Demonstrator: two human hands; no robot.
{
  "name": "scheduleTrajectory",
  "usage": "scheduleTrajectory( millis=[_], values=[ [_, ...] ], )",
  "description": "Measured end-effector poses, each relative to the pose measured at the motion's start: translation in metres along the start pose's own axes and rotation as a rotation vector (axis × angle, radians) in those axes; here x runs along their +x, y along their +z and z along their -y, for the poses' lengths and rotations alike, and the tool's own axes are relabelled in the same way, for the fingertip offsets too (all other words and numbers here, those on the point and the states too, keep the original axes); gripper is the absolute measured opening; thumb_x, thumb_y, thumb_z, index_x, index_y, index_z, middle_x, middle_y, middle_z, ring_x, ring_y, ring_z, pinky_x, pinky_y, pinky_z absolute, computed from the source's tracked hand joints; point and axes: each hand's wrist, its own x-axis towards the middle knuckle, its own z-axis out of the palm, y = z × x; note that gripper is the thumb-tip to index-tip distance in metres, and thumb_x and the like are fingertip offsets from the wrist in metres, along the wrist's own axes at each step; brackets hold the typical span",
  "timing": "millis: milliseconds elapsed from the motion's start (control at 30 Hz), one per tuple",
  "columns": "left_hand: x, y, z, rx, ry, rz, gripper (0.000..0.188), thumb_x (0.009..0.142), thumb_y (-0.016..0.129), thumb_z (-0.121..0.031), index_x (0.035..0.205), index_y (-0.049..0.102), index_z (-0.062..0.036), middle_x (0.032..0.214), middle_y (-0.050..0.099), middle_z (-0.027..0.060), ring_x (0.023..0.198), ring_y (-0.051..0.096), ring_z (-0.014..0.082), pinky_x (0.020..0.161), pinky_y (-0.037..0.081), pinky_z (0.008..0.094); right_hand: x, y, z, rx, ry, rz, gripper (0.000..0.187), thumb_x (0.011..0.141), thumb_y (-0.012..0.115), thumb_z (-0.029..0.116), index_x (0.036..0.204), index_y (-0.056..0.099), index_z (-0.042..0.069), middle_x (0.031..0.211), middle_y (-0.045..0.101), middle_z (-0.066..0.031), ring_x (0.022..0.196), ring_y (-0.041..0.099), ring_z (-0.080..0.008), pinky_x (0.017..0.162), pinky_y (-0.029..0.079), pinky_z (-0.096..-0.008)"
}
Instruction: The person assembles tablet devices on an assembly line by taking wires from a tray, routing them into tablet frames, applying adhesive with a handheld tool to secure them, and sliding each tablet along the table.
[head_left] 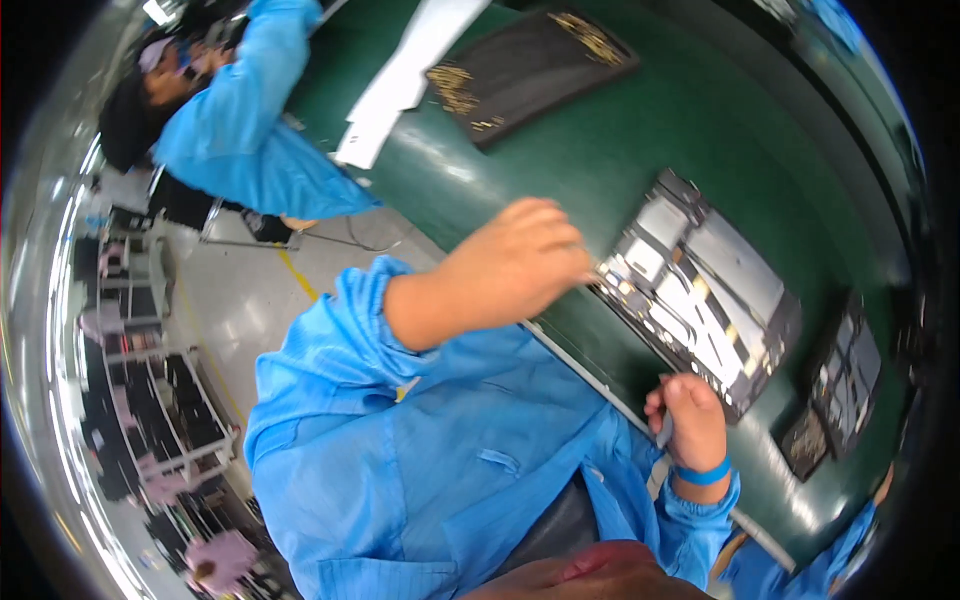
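Observation:
An opened laptop base [700,285] lies slantwise on the green bench, with cables, shiny plates and a row of small parts along its near edge exposed. My left hand [510,262] is closed at the near left corner of it, fingertips pinched together; whatever they hold is too small to make out. Beside the near right corner, my right hand [690,415] is curled closed, thumb over bent fingers, with a blue band round the wrist. A slim grey-blue thing [665,432] shows under that palm, its kind unclear.
Farther back on the green bench [540,175] are a black tray [535,70] with brass-coloured small pieces and white sheets [410,80]. A second opened device [845,385] lies at the right. A blue-sleeved person [240,140] works at far left; another blue sleeve [820,550] shows at lower right.

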Motion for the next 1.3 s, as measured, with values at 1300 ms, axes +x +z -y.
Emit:
scheduleTrajectory(
  millis=[1300],
  values=[
    [0.007, 0.071, -0.034, 0.095, 0.053, 0.025, 0.021, 0.059, 0.051, -0.006, 0.079, 0.053, -0.0038, 0.078, 0.052, 0.0063, 0.073, 0.050, 0.0195, 0.061, 0.042, 0.0286, 0.048, 0.033, 0.013, -0.016, -0.854, -0.514, 0.040, 0.086, 0.031, 0.032, 0.106, 0.035, -0.002, 0.082, 0.056, -0.0116, 0.073, 0.048, -0.0125, 0.069, 0.039, -0.0245]
  ],
)
